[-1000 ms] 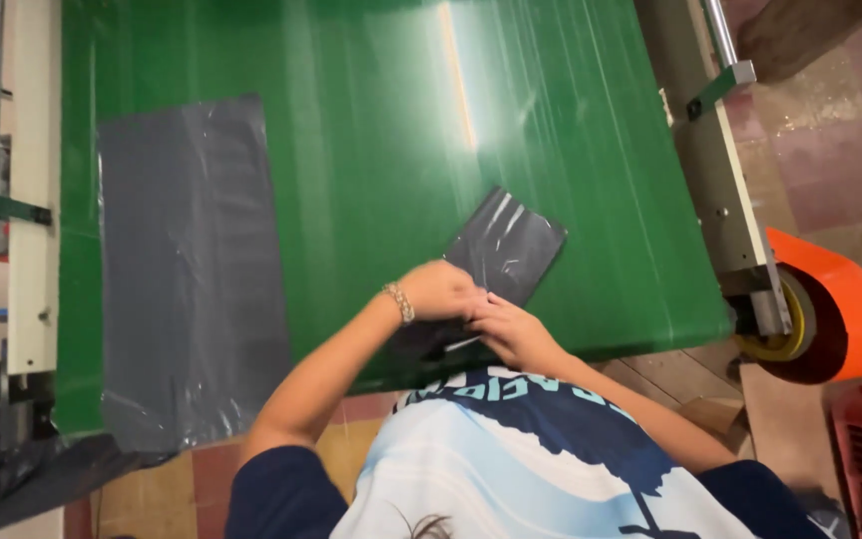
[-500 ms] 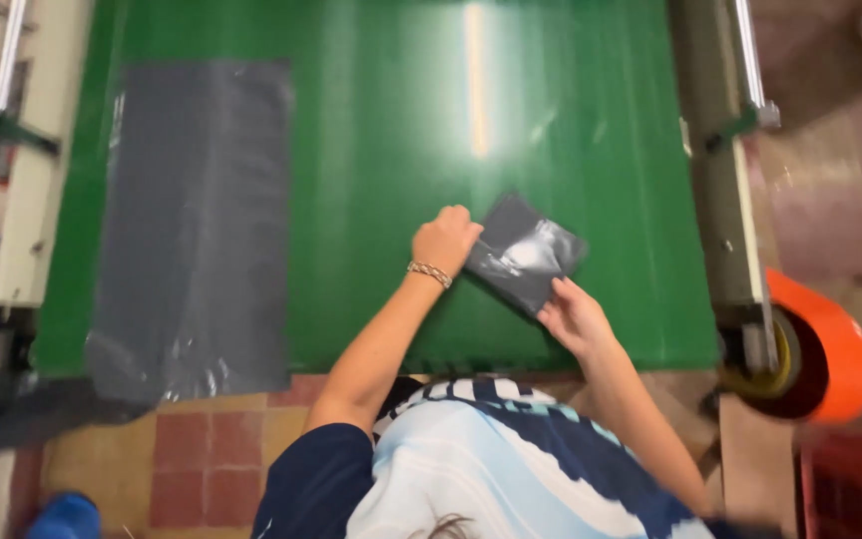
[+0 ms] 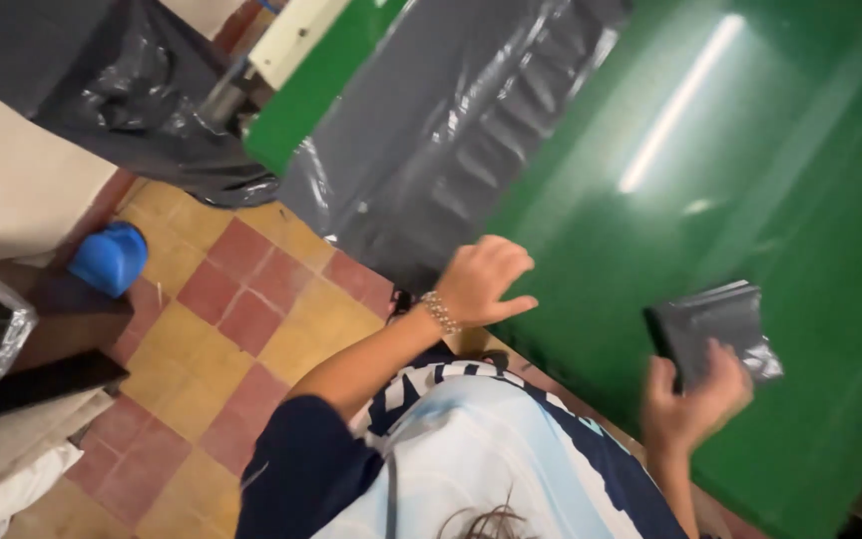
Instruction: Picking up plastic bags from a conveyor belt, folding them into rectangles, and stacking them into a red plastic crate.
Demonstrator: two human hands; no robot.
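Reaching toward the near edge of the flat grey plastic bag [image 3: 451, 140] spread on the glossy green bench [image 3: 750, 200], the left hand [image 3: 484, 282] hangs over it with fingers loosely curled and gripping nothing. The right hand [image 3: 695, 399], blurred, has its fingers closed on the small folded grey plastic bag [image 3: 715, 324] lying on the bench, well apart from the flat one.
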